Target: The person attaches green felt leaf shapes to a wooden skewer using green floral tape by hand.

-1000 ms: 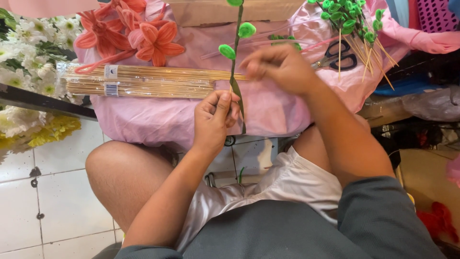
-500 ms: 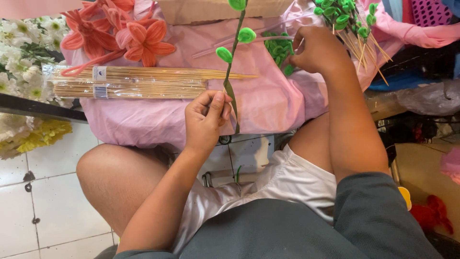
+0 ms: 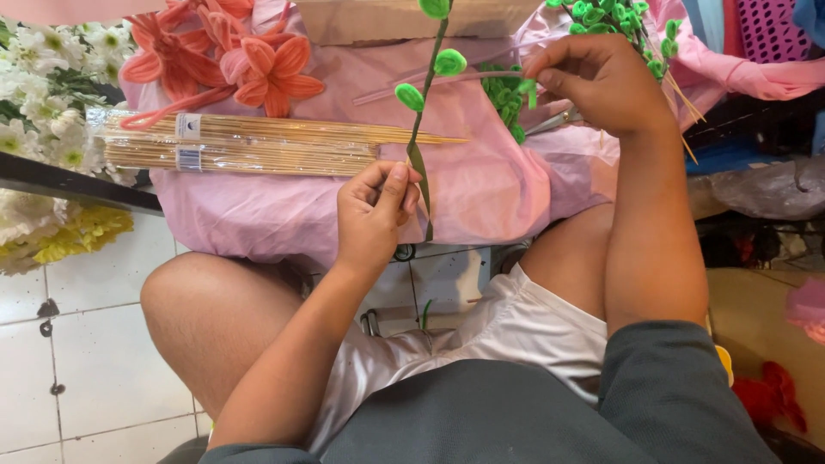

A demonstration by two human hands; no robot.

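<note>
green wrapped stem with leaf loops [image 3: 423,112] — pinched by left hand [image 3: 371,215]; at 2 o'clock, right hand [image 3: 601,82] pinches small green leaf piece [image 3: 526,88].

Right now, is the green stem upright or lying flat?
Upright: the left hand pinches the stem near its base, and it rises over the pink cloth.

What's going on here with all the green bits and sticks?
A seated person is working on a craft flower stem. The left hand pinches a thin green stem with small round green leaves, holding it upright. The right hand is up at a pile of loose green leaf pieces, gripping one. Two bundles of bamboo skewers lie on the pink cloth, with orange fabric flowers behind them.
</note>
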